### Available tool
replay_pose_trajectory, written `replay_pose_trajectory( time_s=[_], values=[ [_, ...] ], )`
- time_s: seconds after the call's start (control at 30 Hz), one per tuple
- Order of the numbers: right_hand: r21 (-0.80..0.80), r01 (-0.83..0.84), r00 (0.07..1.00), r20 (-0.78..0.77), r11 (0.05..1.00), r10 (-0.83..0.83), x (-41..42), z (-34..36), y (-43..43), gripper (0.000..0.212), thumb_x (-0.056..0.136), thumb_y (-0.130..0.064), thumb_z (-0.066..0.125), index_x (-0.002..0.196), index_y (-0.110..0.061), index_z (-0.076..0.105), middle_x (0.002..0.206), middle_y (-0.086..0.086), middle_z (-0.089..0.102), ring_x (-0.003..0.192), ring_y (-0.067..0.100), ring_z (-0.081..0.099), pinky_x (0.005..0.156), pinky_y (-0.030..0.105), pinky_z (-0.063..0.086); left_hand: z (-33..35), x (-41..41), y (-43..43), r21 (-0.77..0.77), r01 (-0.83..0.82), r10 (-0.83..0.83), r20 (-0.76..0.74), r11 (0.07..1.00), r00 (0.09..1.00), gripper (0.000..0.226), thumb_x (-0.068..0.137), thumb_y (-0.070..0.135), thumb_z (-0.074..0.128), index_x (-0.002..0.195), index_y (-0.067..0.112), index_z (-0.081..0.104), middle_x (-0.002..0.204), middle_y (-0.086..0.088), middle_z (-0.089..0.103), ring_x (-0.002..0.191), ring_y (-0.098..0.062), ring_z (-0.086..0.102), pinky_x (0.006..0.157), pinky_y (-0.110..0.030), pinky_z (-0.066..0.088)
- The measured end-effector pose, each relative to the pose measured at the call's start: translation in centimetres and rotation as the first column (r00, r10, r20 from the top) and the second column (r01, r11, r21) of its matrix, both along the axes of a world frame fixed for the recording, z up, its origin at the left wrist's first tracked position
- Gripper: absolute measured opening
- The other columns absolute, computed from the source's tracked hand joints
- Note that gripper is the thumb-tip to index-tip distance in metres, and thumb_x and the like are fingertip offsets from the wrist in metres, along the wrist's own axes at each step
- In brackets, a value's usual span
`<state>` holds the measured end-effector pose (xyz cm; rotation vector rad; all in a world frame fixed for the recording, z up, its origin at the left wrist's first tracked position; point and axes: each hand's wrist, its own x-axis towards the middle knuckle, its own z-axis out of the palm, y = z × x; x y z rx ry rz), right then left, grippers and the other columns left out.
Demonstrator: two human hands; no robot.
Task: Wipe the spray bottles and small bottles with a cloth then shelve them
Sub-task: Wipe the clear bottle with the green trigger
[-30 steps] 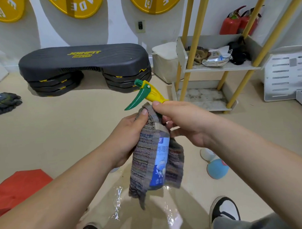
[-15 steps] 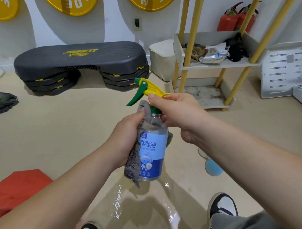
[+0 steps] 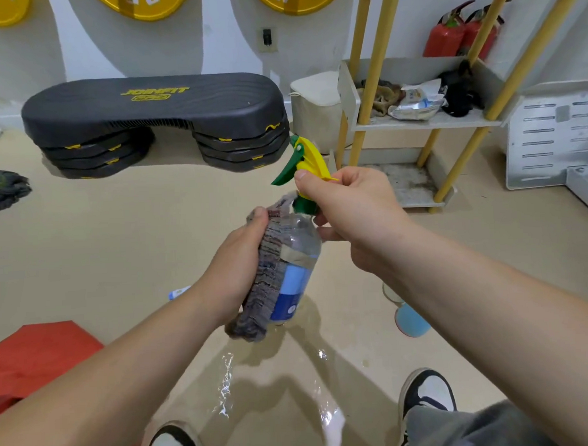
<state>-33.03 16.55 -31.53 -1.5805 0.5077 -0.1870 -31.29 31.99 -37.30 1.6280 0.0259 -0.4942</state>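
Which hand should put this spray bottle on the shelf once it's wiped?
Right, likely. The right hand grips the spray bottle at its neck, and the shelf stands on that side; the left hand holds the cloth against the bottle.

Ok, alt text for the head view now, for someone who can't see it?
A person's right hand grips a clear spray bottle by its yellow-and-green trigger head while the left hand holds a grey striped cloth against its side. A yellow-poled shelf stands behind.
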Motion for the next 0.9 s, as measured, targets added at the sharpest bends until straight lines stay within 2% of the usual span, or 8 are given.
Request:
replay_pose_trajectory(
  time_s=[0.17,0.27,0.37,0.43,0.57,0.67,0.77,0.9],
  values=[
    [0.036,-0.016,0.999,-0.039,0.999,0.017,0.1,0.4,-0.8,0.032,0.087,-0.036,0.081,0.098,-0.012,0.064,0.081,0.01,0.063,0.067,0.02,0.054,0.062,0.035,0.052,-0.9,0.0,0.4,-0.032,-0.007,0.003,-0.15,0.999,0.989,0.053,0.102,0.064,0.045,0.102,0.028,0.083,0.108,-0.005,0.081,0.108,-0.03,0.075,0.111,-0.054,0.049],
    [0.068,-0.004,0.999,-0.037,0.998,0.006,0.2,0.4,-0.9,0.032,0.086,-0.036,0.083,0.094,-0.015,0.06,0.08,0.01,0.063,0.066,0.021,0.055,0.062,0.036,0.054,0.4,-0.5,-0.6,0.115,-0.026,0.008,0.155,0.993,0.988,0.051,0.109,0.055,0.034,0.102,0.028,0.077,0.101,0.002,0.081,0.101,-0.021,0.075,0.103,-0.047,0.054],
    [0.093,0.005,1.0,-0.007,0.996,-0.005,0.1,0.1,-0.2,0.03,0.084,-0.033,0.085,0.088,-0.015,0.061,0.073,0.011,0.06,0.064,0.021,0.056,0.06,0.035,0.05,1.5,-2.2,-1.5,0.416,-0.058,-0.214,0.576,0.907,0.789,0.02,0.103,0.048,0.048,0.098,0.031,0.059,0.1,0.007,0.071,0.095,-0.016,0.067,0.084,-0.036,0.052],
    [0.065,-0.008,1.0,0.015,0.998,0.007,-0.1,-0.1,0.3,0.033,0.083,-0.033,0.085,0.075,-0.016,0.058,0.067,0.009,0.056,0.061,0.019,0.054,0.058,0.032,0.047,1.8,-2.6,-1.9,0.452,-0.122,-0.22,0.631,0.884,0.744,0.011,0.094,0.041,0.061,0.09,0.038,0.052,0.091,0.01,0.066,0.086,-0.014,0.061,0.072,-0.034,0.047],
    [-0.018,-0.038,0.999,0.029,0.999,0.038,-0.5,-0.5,0.3,0.044,0.085,-0.031,0.083,0.062,-0.02,0.047,0.061,0.003,0.047,0.057,0.016,0.046,0.052,0.024,0.039,2.1,-0.9,-1.2,0.189,0.054,-0.127,0.393,0.98,0.911,0.002,0.093,0.027,0.074,0.094,0.025,0.074,0.088,0.0,0.078,0.088,-0.024,0.074,0.081,-0.044,0.061],
    [-0.001,-0.051,0.999,0.019,0.999,0.051,-0.4,-0.5,-0.1,0.034,0.087,-0.032,0.082,0.073,-0.014,0.058,0.067,0.007,0.049,0.063,0.017,0.046,0.058,0.032,0.043,1.9,0.3,0.0,-0.025,0.193,-0.187,0.144,0.981,0.972,0.017,0.101,0.023,0.065,0.109,0.015,0.077,0.101,-0.01,0.081,0.092,-0.024,0.077,0.084,-0.036,0.062],
    [0.073,-0.069,0.998,0.002,0.995,0.069,-0.3,-0.2,-0.8,0.036,0.09,-0.032,0.08,0.088,0.002,0.069,0.075,0.011,0.061,0.064,0.018,0.052,0.072,0.052,0.06,0.6,1.4,0.9,-0.025,0.079,-0.078,0.039,0.997,0.996,0.028,0.106,0.032,0.056,0.109,0.013,0.076,0.104,-0.008,0.081,0.1,-0.027,0.076,0.086,-0.037,0.057],
    [0.089,-0.087,0.996,-0.009,0.992,0.088,0.0,0.2,-1.7,0.028,0.094,-0.032,0.076,0.093,-0.004,0.075,0.081,0.007,0.07,0.07,0.018,0.059,0.089,0.055,0.061,0.5,2.2,1.2,-0.123,-0.183,0.177,-0.06,0.975,0.982,0.034,0.108,0.037,0.051,0.104,0.011,0.072,0.092,-0.008,0.08,0.087,-0.025,0.074,0.078,-0.035,0.056]
  ],
)
